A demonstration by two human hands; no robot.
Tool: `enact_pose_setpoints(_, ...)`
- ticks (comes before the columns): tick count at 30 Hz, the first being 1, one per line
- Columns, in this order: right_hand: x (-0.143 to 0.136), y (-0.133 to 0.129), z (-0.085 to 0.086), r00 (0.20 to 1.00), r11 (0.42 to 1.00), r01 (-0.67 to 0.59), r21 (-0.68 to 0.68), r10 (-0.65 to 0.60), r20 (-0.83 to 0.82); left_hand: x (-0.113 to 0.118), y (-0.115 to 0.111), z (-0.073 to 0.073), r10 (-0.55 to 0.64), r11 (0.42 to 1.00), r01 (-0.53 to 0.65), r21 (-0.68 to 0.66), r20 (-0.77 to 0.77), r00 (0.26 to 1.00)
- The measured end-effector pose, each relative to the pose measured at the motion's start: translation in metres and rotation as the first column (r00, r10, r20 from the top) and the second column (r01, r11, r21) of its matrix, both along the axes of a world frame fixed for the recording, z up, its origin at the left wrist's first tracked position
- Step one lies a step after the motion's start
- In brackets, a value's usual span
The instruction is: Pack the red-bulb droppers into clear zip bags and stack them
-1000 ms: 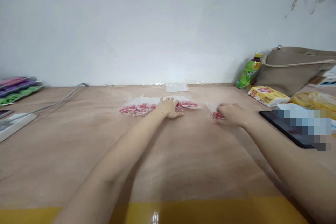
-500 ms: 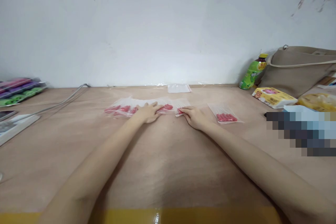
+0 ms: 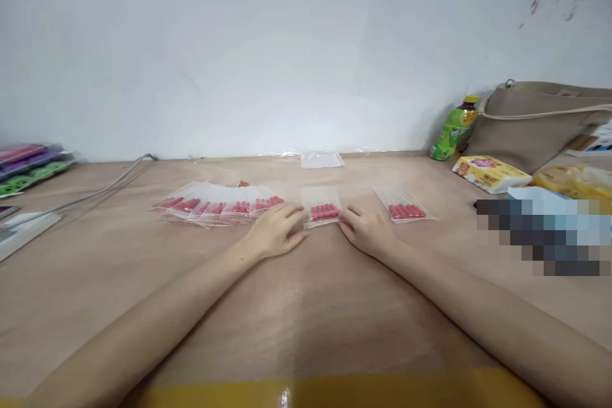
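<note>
Between my hands a clear bag with several red sticks (image 3: 325, 211) lies flat on the wooden table (image 3: 287, 306). My left hand (image 3: 280, 229) rests at its left side, fingers apart, holding nothing. At the bag's lower right corner is my right hand (image 3: 366, 229), its fingertips pressed together at the edge. Several similar bags of red pieces (image 3: 215, 206) overlap in a fanned row to the left. Another such bag (image 3: 406, 210) lies by itself on the right.
A flat clear bag (image 3: 322, 160) lies by the wall. At the right stand a green bottle (image 3: 454, 131), a yellow tissue pack (image 3: 490, 173) and a beige handbag (image 3: 530, 124). Colourful packs (image 3: 36, 166) and a grey cable (image 3: 109, 186) are at the left.
The fanned bags are now spread further left and uncovered. The middle bag lies flat and apart from them. Both hands have come slightly nearer, and my right hand has shifted right.
</note>
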State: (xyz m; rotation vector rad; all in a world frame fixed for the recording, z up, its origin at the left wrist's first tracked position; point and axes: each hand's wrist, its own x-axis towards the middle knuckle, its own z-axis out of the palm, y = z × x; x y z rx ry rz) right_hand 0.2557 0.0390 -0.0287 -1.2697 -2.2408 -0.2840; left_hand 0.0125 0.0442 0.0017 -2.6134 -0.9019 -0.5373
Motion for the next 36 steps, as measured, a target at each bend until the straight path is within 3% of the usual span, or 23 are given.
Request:
enact_pose_setpoints(4, 0.001, 0.001, 0.0, 0.999, 0.999, 0.03, -0.026, -0.029, 0.029, 0.018, 0.005, -0.013, -0.042, 0.998, 0.043, 0.035, -0.014, 0.999)
enact_pose_setpoints(10, 0.002, 0.002, 0.002, 0.998, 0.997, -0.065, -0.034, 0.066, 0.003, 0.015, 0.009, -0.019, -0.013, 0.988, 0.014, 0.151, -0.007, 1.0)
enact_pose_setpoints(22, 0.011, 0.006, 0.007, 0.969, 0.96, -0.144, 0.242, 0.087, 0.231, 0.015, 0.003, -0.015, -0.056, 0.966, 0.049, 0.252, 0.02, 0.998)
enact_pose_setpoints(32, 0.007, 0.011, 0.006, 0.959, 0.95, -0.17, 0.263, 0.097, 0.268, 0.063, 0.02, -0.021, -0.124, 0.961, 0.117, 0.252, 0.009, 0.992)
enact_pose_setpoints(36, 0.009, 0.011, 0.005, 0.968, 0.954, -0.176, 0.241, 0.122, 0.221, 0.07, 0.025, -0.02, -0.142, 0.956, 0.141, 0.256, -0.016, 0.99)
